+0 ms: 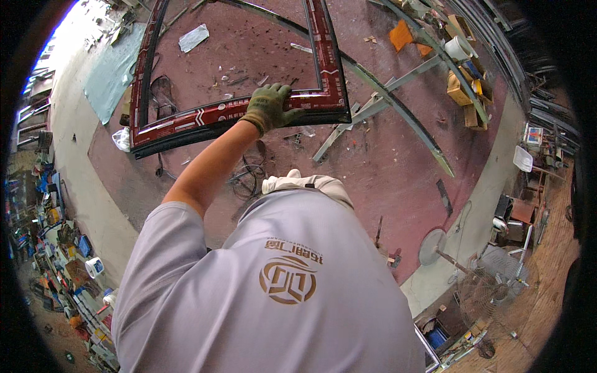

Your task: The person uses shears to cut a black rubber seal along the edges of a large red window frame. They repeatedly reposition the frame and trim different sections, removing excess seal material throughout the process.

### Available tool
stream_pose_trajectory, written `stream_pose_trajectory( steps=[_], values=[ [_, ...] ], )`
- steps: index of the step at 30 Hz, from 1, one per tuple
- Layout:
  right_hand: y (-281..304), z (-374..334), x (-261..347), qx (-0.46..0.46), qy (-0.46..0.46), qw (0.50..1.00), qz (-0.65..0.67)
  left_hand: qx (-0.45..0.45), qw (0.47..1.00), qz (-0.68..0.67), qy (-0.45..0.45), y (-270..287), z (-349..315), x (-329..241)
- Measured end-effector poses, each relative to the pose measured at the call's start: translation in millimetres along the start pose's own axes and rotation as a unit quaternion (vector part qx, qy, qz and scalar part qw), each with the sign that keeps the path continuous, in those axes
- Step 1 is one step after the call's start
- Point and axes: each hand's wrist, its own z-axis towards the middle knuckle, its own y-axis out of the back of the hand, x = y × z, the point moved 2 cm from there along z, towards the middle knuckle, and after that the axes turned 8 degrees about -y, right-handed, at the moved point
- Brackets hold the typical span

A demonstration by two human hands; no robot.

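My left hand [268,107], in a green work glove, is on the bottom bar of a large window frame [205,117]. Its fingers lie over the bar and the thumb points right along it. Dark red film with white markings covers the frame, which has black edges; its top runs out of view. Through its opening the reddish floor shows, scattered with small scraps. My right hand does not show.
Long metal strips [398,102] rest on supports at the right. Beyond them are cardboard boxes [459,90] and a white bucket [459,48]. Dark cables [247,177] lie below the frame. A pedestal fan [488,289] stands lower right; tools and clutter line the left side.
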Motion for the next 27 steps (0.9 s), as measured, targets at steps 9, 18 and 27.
stream_pose_trajectory(
  steps=[9,18,27],
  values=[
    [35.7,-20.4,31.9,0.076,-0.001,0.996,0.047,0.028,1.0,0.008,-0.007,12.5,-20.2,23.3],
    [14.2,-14.9,20.4,0.027,0.0,0.998,0.061,-0.031,0.998,-0.03,-0.055,13.5,-29.4,31.4],
    [-21.2,-1.5,-12.2,0.036,0.023,0.994,0.098,-0.032,0.998,-0.002,-0.062,12.4,-37.5,45.3]
  ],
)
